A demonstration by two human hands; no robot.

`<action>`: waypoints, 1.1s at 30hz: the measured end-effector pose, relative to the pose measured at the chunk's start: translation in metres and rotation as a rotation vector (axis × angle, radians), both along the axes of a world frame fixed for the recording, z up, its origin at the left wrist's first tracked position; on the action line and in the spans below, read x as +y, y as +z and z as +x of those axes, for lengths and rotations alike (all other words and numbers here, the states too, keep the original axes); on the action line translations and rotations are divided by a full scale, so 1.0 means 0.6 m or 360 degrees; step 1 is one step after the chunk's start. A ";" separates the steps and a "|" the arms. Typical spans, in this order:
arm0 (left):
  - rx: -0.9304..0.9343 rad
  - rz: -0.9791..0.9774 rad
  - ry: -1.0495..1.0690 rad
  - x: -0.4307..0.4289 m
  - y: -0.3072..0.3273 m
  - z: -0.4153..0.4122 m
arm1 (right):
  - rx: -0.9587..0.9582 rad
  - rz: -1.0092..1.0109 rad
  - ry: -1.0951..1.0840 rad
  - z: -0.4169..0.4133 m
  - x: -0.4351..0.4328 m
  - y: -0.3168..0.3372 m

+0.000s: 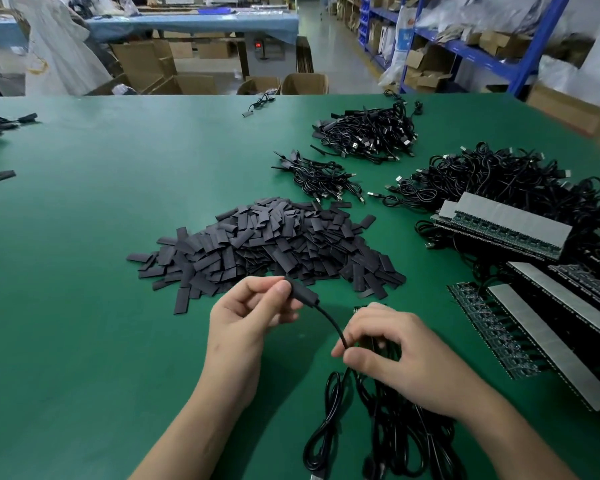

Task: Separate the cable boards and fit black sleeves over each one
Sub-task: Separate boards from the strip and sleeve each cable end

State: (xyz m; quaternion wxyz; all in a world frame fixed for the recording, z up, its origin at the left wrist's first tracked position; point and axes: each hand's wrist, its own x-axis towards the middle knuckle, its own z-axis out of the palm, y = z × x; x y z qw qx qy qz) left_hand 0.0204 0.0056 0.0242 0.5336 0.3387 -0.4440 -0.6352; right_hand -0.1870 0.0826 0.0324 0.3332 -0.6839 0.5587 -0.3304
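While the left hand [250,317] is pinching the sleeved board [303,295] over the worktop [118,341], its long axis is slanting down-right along the cable [329,323] toward the right hand [388,351], whose fingers [352,336] are gripping it.

I'm holding flat black sleeve [302,294] capping thin black cable [330,321], raised off the table | black sleeve heap [267,244] lying behind

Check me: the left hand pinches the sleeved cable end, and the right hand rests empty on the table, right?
Not quite. The head view shows the right hand pinching the same cable lower down, not empty. The left hand does pinch the sleeved end.
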 end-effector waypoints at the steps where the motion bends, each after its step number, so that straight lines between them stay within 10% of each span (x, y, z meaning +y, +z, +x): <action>1: 0.0065 0.0047 0.0026 -0.003 -0.001 0.001 | -0.0002 -0.0003 0.0070 -0.001 0.000 0.001; 7: 0.0128 0.0103 0.0068 -0.008 -0.007 0.001 | -0.0519 0.0177 0.0127 0.002 0.001 0.008; 11: -0.0929 -0.0452 -0.0010 -0.003 -0.020 0.004 | -0.0820 0.0024 -0.0274 -0.017 -0.009 0.024; 16: -0.1936 -0.1026 -0.0373 0.015 -0.028 -0.007 | -0.0400 -0.0149 -0.0578 -0.057 -0.065 0.060; 27: -0.1950 -0.1102 -0.0582 0.026 -0.028 -0.021 | 0.0978 -0.0299 -0.0834 -0.088 -0.425 0.200; 33: -0.1888 -0.1140 -0.0608 0.023 -0.027 -0.020 | 0.0924 -0.0252 -0.0688 -0.072 -0.390 0.157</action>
